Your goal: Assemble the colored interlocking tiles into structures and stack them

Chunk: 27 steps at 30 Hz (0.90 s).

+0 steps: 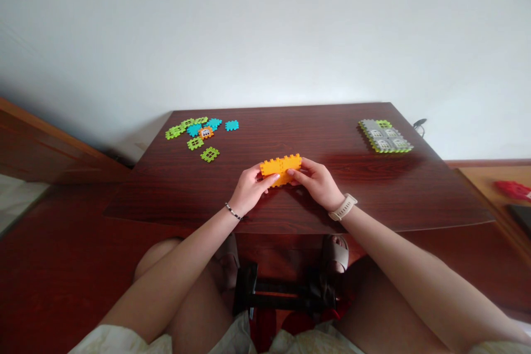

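Nearest the lens we record bare knees and the pale hem of shorts (108, 343) at the bottom edge, with both forearms running up from there to the table. We find the left hand (249, 191) and the right hand (317, 182) both closed in a grasp on one orange block piece (281, 166), the left hand at its left end and the right hand at its right end, fingertips pinched on its lower part. The piece sits at the middle of the table (315, 127), near the front edge; we cannot tell whether it rests on the top or is held just clear. Its long axis runs left to right, roughly parallel to that edge, the right end slightly higher. It is glossy plastic, made of square panels joined side by side, with a toothed upper rim pointing up and away from us. A thin beaded bracelet (233, 212) circles the left wrist and a pale strapped watch (343, 207) the right; any marking on them is too small to read. The table top is dark red-brown wood grain with a sheen. At the far left corner lie loose tiles (194, 130), green and blue, toothed and square, one orange with a printed window. At the far right corner lies a flat grey panel (385, 135) edged in green, printed with windows. Beyond it a dark cable (420, 123) meets the plain white wall (265, 22).
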Motion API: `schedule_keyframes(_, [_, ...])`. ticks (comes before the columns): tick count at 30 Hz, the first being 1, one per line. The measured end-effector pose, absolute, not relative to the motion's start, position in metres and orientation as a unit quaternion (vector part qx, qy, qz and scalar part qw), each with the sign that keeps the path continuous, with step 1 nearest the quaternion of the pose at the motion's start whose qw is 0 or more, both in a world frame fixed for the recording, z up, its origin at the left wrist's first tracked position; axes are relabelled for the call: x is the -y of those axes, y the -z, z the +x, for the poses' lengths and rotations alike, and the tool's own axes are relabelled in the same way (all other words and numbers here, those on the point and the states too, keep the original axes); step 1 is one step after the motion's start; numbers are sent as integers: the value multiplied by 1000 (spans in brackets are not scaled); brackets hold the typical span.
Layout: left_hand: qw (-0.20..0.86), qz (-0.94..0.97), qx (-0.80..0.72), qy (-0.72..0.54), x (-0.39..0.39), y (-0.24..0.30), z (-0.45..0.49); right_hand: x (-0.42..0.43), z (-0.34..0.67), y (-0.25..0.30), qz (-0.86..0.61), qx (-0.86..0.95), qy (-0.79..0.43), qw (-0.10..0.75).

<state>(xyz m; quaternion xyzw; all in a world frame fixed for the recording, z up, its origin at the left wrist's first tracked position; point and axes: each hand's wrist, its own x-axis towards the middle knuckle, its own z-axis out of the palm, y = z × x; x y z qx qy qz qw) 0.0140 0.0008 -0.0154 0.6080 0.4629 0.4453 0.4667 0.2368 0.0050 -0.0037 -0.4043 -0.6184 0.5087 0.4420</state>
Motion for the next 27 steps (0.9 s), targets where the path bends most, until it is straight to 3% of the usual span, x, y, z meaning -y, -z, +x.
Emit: schedule_keyframes(27, [427, 637, -459, -449, 1, 17, 13, -4, 233, 4, -394, 641, -506, 421])
